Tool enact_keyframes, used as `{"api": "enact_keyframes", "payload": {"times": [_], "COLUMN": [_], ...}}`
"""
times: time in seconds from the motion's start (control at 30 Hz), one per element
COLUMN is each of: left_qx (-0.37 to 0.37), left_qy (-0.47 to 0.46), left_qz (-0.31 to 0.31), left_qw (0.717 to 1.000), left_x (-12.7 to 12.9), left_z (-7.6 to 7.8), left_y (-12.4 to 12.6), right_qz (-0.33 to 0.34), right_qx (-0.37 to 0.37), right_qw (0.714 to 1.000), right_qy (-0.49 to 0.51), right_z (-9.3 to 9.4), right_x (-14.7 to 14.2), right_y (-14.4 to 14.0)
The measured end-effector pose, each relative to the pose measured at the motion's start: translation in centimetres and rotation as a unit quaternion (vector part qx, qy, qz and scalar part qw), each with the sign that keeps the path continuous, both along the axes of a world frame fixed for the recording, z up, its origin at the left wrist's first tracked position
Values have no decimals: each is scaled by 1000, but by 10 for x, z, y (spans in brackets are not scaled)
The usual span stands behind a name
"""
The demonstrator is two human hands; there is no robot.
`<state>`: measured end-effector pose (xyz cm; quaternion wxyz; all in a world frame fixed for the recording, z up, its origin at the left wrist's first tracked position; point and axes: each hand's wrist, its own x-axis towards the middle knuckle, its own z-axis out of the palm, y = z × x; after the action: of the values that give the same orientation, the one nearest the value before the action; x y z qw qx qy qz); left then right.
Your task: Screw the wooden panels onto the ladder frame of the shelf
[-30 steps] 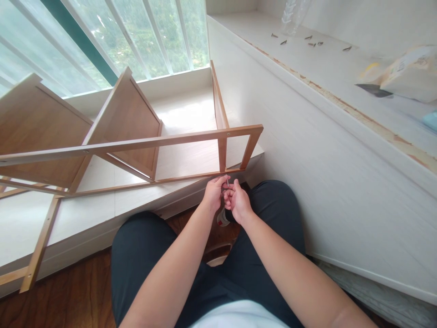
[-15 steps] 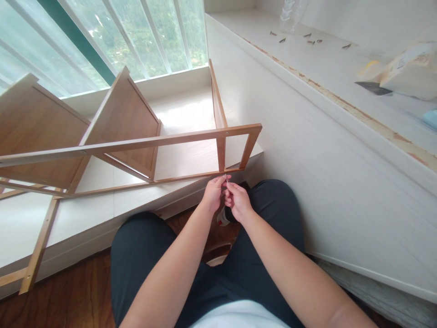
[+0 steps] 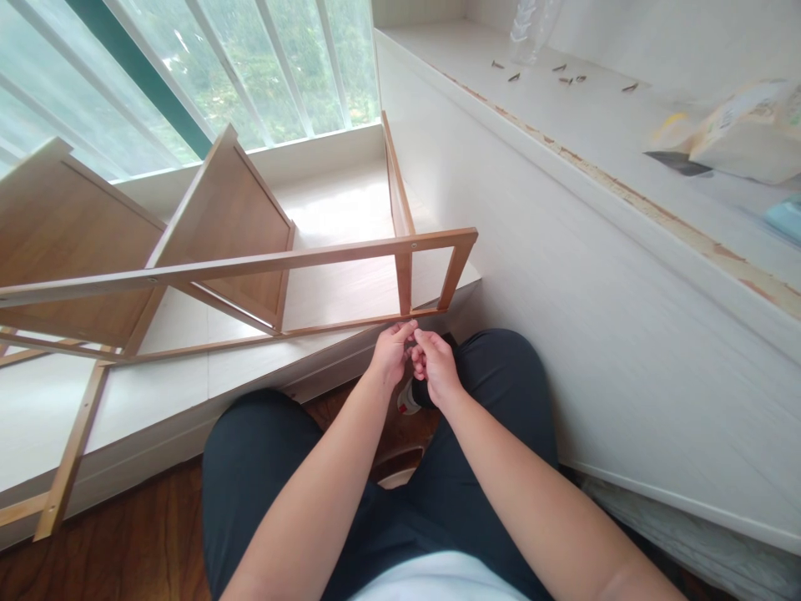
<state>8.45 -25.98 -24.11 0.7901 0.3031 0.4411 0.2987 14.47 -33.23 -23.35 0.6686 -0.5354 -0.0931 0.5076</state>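
My left hand (image 3: 392, 349) and my right hand (image 3: 433, 361) meet just in front of the shelf's lower rail, thumbs and fingertips pinched together. Whatever they hold is small and mostly hidden by the fingers. Close beyond them is the right end of a wooden shelf frame (image 3: 338, 249), lying on its side on a white window seat (image 3: 341, 288). Its slatless wooden boards (image 3: 219, 213) stand up slanted between the long rails, and screw heads show in the near rail.
Several loose screws (image 3: 566, 81) lie on the white ledge (image 3: 601, 142) at upper right, near a clear plastic bottle (image 3: 531, 29) and a pale packet (image 3: 742, 138). That ledge's front edge is chipped. Another wooden piece (image 3: 72, 455) juts over the seat's edge at left.
My fingertips have shifted slightly at the pinch, and the thin piece that showed between them is now almost covered. The view has moved a little; the shelf stays put.
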Motion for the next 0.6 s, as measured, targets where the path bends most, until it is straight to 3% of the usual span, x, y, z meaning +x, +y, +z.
{"api": "enact_keyframes", "payload": {"times": [0.17,0.43,0.6], "left_qx": [-8,-15,-36], "left_qy": [-7,-11,7], "left_qz": [12,24,-30], "left_qw": [1000,1000,999], "left_x": [3,6,2], "left_z": [-2,-6,-2], "left_y": [1,5,4], "right_qz": [-5,-21,12], "right_qx": [-19,-35,-20], "right_qw": [998,996,999], "right_qy": [-64,-81,46], "right_z": [-9,-18,-9], "right_x": [-1,0,2], "right_y": [1,1,0]}}
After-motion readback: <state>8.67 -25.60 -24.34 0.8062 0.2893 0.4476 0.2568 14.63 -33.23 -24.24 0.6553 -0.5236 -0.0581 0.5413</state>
